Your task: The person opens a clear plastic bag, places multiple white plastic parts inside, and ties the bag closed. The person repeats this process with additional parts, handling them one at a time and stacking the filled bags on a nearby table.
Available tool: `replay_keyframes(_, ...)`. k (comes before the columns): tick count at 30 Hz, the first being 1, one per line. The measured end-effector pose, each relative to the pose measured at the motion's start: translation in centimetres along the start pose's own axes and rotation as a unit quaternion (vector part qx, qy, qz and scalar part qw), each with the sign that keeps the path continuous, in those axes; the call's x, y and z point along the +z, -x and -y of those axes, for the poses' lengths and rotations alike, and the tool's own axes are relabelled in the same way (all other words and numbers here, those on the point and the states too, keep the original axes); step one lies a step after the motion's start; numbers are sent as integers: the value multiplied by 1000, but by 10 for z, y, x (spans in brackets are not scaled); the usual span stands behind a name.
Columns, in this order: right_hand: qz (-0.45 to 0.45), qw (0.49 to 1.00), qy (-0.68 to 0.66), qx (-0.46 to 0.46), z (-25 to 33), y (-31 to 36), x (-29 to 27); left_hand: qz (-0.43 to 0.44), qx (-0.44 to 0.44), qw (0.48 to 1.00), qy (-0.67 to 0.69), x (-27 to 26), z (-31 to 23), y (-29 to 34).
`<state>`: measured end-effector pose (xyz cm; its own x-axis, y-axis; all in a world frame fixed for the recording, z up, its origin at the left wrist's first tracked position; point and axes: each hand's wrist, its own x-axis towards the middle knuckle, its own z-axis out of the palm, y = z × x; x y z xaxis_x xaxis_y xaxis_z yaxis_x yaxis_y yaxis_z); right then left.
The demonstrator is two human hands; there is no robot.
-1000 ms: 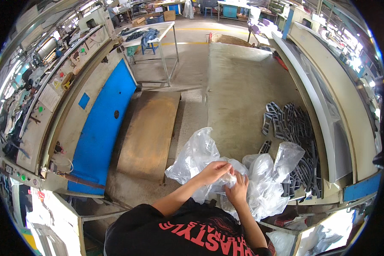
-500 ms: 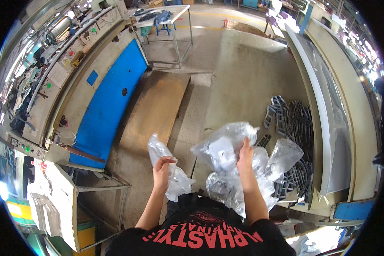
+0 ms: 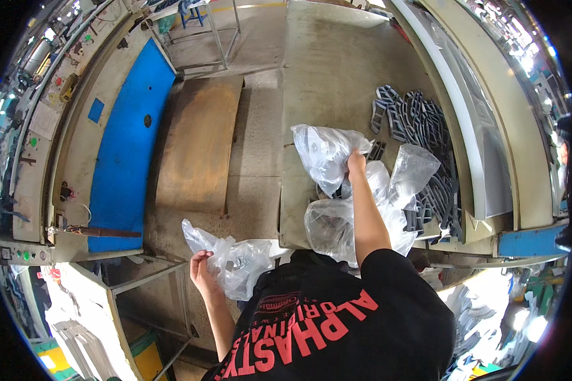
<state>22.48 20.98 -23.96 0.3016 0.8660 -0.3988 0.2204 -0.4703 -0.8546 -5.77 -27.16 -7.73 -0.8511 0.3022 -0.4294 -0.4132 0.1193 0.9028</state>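
My left hand (image 3: 201,268) is closed on a crumpled clear plastic bag (image 3: 240,263), which hangs beside my body at the table's near left corner. My right hand (image 3: 356,164) reaches forward over the table and grips the edge of another clear plastic bag (image 3: 324,155); its fingertips are partly hidden by the film. More clear plastic bags (image 3: 332,227) lie bunched under and beside my right forearm. One bag (image 3: 414,170) stands up to the right of that hand. Dark curved strip-like pieces (image 3: 419,120) are heaped behind and to the right of the bags.
The beige tabletop (image 3: 330,70) runs away from me, with a tall machine (image 3: 489,127) along its right. At left are a machine with a blue panel (image 3: 130,146) and a low brown board (image 3: 200,146). A metal-framed stand (image 3: 152,279) is near my left arm.
My right hand has moved forward with its bag, onto the table beside the dark pieces. My left hand has drawn left and back with its bag. The view has turned to the right.
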Motion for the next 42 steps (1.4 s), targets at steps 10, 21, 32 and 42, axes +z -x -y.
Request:
replay_keyframes(10, -161, 840, 51, -516, 50, 245, 91, -26, 46, 998, 18, -175, -37, -72)
replay_keyframes(21, 604, 573, 235, -502, -75, 498, 325, -252, 26, 963, 93, -333, -32, -85)
replay_keyframes(32, 636, 408, 634, -165, -150, 425, 446, -377, 103, 904, 174, -419, -5, -79)
replay_keyframes(42, 671, 373, 446, -460, -94, 597, 622, -533, 165, 826, 78, -478, -39, -116)
